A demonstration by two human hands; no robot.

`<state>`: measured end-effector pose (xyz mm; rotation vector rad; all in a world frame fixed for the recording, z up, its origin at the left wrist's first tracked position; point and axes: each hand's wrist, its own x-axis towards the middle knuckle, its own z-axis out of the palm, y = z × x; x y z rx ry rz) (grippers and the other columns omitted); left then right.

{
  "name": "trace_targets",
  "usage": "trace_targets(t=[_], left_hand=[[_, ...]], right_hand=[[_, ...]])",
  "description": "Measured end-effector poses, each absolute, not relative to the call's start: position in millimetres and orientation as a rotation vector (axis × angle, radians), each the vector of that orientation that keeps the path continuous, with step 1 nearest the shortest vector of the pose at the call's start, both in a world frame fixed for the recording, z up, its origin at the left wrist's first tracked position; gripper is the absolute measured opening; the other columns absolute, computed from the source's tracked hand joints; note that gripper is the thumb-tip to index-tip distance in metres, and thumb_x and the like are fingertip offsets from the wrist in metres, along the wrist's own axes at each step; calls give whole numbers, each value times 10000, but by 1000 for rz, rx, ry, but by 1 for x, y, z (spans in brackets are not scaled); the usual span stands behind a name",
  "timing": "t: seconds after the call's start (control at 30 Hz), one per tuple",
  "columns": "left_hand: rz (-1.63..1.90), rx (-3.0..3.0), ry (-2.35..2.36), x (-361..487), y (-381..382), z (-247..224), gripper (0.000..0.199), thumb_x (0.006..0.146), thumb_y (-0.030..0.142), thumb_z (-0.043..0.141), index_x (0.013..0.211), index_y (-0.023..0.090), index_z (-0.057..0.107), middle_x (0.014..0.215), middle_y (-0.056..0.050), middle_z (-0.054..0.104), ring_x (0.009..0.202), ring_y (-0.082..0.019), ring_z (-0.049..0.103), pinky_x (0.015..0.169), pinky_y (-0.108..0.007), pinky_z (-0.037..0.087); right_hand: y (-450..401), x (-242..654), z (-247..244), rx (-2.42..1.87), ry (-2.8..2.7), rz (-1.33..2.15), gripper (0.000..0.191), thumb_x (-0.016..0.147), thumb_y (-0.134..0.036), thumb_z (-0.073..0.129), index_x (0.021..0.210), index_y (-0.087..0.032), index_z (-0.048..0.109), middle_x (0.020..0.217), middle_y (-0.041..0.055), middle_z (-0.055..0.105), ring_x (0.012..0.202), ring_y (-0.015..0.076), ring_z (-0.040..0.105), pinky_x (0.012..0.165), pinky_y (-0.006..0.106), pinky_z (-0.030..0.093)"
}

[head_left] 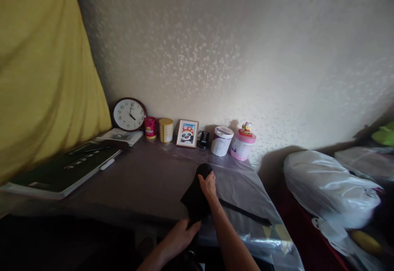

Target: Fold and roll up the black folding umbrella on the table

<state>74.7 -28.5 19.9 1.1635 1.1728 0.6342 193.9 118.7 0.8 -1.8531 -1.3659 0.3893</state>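
Note:
A black cloth item (pixel 195 195) lies bunched near the front of the table, its upper end rounded. My right hand (pixel 208 185) is closed on that upper end, thumb on top. At the table's front edge my left hand (pixel 182 235) grips the lower end, with the thumb pointing right. A long black strap (pixel 244 211) stretches from beside my right forearm toward the table's right edge. What the cloth item is exactly, I cannot make out.
The table (pixel 147 181) has a plastic cover. Along the wall stand a clock (pixel 129 114), a picture frame (pixel 187 133) and several tins and tubs. A large dark green book (pixel 67 168) lies left. White plastic bags (pixel 326 185) sit to the right.

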Motion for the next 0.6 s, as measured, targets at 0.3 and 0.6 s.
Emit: trace_targets(t=[0.3,0.6], left_hand=[[586,661,953,92,-37,11,411,653,505,649,844,152,560,731,-69,677,574,-141,617,545,-274,506],[614,530,931,94,-38,14,396,652,472,667,850,136,599,753,-74,676,536,-158,612,504,-306,519]], right_hand=[[117,194,2,-1848,-1363,386,699,736,-337,542,1283,60,364,1272,317,457,1205,365,447,955,415,377],[118,195,0,-1847,-1365,377,683,730,-354,544,1282,14,382,1270,284,478,1205,355,449,944,407,389]])
